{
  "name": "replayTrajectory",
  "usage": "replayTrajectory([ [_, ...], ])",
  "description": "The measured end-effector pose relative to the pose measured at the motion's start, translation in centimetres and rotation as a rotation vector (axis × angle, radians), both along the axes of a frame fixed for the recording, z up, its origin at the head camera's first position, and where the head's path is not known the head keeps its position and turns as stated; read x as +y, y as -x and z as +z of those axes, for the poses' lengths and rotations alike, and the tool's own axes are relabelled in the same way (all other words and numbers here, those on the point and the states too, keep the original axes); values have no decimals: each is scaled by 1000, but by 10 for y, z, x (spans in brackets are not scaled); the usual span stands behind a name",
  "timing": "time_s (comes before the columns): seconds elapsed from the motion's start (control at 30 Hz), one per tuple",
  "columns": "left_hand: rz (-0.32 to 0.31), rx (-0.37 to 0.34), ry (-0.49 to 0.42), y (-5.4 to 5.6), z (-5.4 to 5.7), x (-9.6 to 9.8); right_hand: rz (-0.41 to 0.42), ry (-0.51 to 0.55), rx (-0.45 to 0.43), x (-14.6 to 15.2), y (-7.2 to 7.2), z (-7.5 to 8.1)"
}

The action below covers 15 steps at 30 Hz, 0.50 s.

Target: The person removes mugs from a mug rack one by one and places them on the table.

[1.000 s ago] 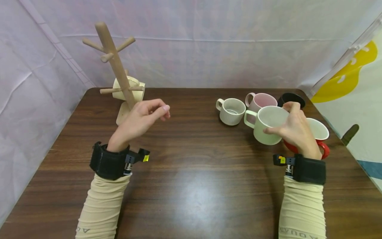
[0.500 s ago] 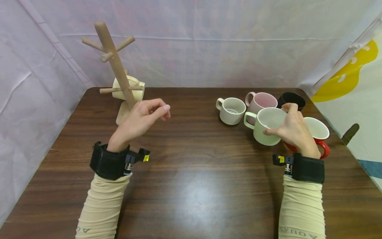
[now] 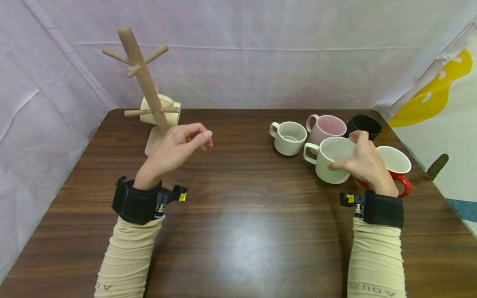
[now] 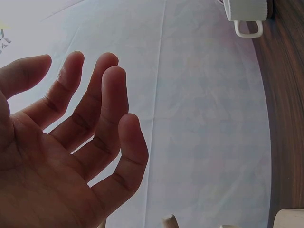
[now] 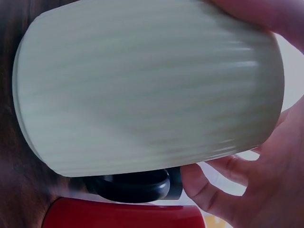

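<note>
The pale green mug (image 3: 331, 171) stands upright in my right hand (image 3: 367, 164), its handle to the left. My thumb lies at its near side and my fingers at its far right rim; the right wrist view shows the ribbed wall of the green mug (image 5: 142, 90) between them. Whether its base touches the table I cannot tell. My left hand (image 3: 175, 147) hovers with fingers loosely bent and holds nothing; its palm (image 4: 42, 175) shows in the left wrist view. Behind it rises a wooden mug tree (image 3: 143, 78) with a cream mug (image 3: 173, 118) on a lower peg.
Close to the green mug are a pink mug (image 3: 316, 133), a black mug (image 3: 369, 128) and a red mug (image 3: 402, 179) with a white inside. A small white ribbed cup (image 3: 288, 142) stands left of them. A pale curtain (image 3: 238, 74) hangs behind the brown table (image 3: 238, 198).
My right hand and the green mug have shifted slightly left and toward me, a little lower in view. My left hand has stayed still.
</note>
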<state>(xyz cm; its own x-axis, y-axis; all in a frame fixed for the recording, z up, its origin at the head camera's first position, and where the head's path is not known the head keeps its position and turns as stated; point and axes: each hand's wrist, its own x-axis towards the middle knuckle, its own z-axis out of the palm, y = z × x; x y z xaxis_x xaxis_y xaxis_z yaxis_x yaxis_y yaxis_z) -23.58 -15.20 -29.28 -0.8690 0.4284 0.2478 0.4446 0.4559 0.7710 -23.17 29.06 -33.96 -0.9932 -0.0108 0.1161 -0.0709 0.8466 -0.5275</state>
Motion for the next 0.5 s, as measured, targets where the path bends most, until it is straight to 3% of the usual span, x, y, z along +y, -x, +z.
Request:
replayTrajectory([
  [0.5,-14,13,4,1,-1,0,15,-25,-72,8,-2,2],
])
